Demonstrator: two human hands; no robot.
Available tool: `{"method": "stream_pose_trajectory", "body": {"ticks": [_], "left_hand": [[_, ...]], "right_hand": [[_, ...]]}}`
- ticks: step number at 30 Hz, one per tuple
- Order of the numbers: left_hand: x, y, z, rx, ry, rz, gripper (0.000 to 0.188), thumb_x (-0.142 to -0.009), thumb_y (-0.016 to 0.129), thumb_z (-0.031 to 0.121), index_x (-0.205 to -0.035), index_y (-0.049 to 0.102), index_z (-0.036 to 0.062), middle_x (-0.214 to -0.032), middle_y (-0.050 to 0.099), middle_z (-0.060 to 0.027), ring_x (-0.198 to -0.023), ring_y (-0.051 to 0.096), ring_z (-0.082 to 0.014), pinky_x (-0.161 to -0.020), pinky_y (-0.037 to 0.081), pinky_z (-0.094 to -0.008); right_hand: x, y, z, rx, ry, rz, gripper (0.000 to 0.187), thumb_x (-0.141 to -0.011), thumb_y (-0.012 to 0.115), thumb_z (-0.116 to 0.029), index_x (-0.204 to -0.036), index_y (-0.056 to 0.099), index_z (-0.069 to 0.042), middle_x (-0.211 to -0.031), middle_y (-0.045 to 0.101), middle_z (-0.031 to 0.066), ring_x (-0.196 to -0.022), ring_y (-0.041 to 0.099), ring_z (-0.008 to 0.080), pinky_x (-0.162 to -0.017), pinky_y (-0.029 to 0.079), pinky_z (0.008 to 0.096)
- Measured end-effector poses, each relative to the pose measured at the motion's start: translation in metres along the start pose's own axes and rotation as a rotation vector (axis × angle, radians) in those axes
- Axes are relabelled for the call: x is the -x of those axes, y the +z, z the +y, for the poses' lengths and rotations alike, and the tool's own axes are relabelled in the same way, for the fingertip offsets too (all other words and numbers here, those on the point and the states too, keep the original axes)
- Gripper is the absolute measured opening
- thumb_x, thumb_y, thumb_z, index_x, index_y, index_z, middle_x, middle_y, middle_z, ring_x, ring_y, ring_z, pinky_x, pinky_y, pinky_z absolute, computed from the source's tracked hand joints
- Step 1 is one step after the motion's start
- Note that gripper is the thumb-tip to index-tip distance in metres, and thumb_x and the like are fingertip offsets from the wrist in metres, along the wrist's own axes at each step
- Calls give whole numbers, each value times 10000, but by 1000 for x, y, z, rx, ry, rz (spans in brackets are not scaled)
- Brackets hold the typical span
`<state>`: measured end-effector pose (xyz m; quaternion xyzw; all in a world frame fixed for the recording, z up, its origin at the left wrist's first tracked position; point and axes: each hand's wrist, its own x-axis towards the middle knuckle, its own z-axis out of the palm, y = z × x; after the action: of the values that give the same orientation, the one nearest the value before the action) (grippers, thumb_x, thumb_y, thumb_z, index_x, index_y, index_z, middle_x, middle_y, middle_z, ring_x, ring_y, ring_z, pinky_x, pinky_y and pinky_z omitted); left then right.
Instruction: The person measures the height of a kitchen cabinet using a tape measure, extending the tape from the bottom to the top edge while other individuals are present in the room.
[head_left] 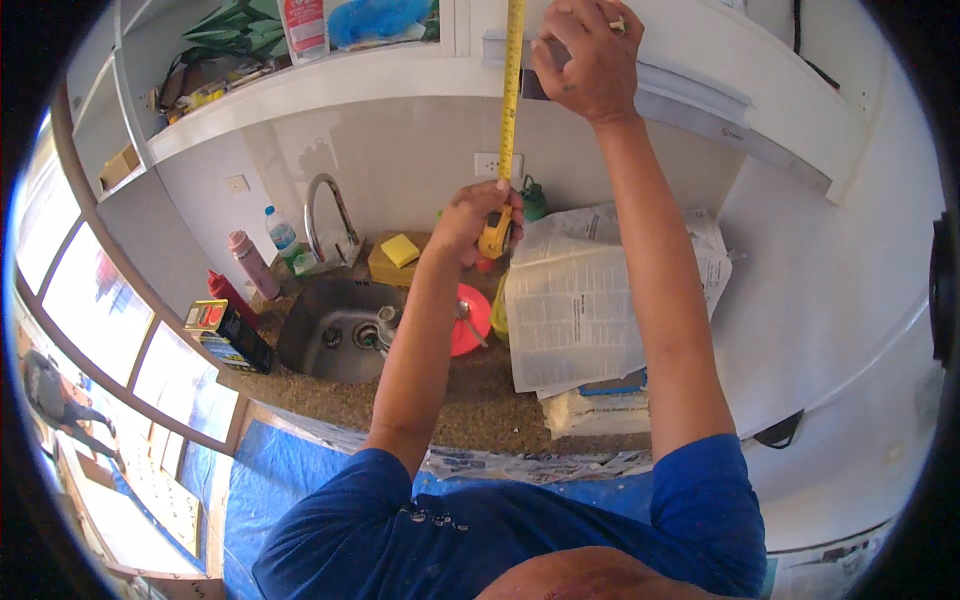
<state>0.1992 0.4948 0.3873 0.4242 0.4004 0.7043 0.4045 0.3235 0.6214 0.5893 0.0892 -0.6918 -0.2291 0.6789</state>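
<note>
A yellow tape measure (494, 236) is gripped in my left hand (480, 222), above the back of the counter. Its yellow blade (511, 95) runs up past the wall socket and out at the top of the view. My right hand (592, 58) is raised in front of the grey range hood (690, 100), just right of the blade. Its fingers are curled in with the thumb bent toward them, and what they hold, if anything, is hidden. A ring shows on one finger.
Below lies a granite counter (455, 400) with a steel sink (300, 345), curved faucet (318, 200), pink plate (466, 335), yellow sponge (400, 250), bottles and a dark can (228, 335). Newspaper sheets (565, 300) cover something at right. Open shelves (280, 80) hang above. Blue sheeting (265, 480) covers the floor.
</note>
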Motion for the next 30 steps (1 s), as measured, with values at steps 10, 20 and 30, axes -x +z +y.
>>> {"method": "stream_pose_trajectory", "body": {"ticks": [10, 20, 30], "left_hand": [[-1, 2, 0, 46, -3, -27, 339, -1037, 583, 309, -914, 620, -5, -803, 621, -114, -659, 655, -249, -579, 557, -387], [-2, 6, -4, 105, 16, -10, 348, -1044, 553, 293, -879, 623, -5, -738, 615, -120, -607, 632, -247, -528, 537, -360], [2, 9, -1, 51, 44, -14, 339, -1039, 557, 299, -871, 624, 13, -734, 643, -114, -579, 633, -238, -515, 515, -353]], "right_hand": [[11, 7, 12, 71, -25, -63, 190, -832, 751, -357, -941, 710, -207, -1074, 655, -70, -1076, 597, 182, -1078, 287, 463], [11, 8, 12, 66, -5, -53, 167, -768, 747, -248, -864, 643, -159, -1065, 624, -15, -1105, 578, 247, -1048, 320, 501], [13, 9, 13, 67, 5, -32, 178, -739, 758, -262, -848, 652, -168, -1100, 604, -14, -1133, 545, 264, -1038, 320, 495]]}}
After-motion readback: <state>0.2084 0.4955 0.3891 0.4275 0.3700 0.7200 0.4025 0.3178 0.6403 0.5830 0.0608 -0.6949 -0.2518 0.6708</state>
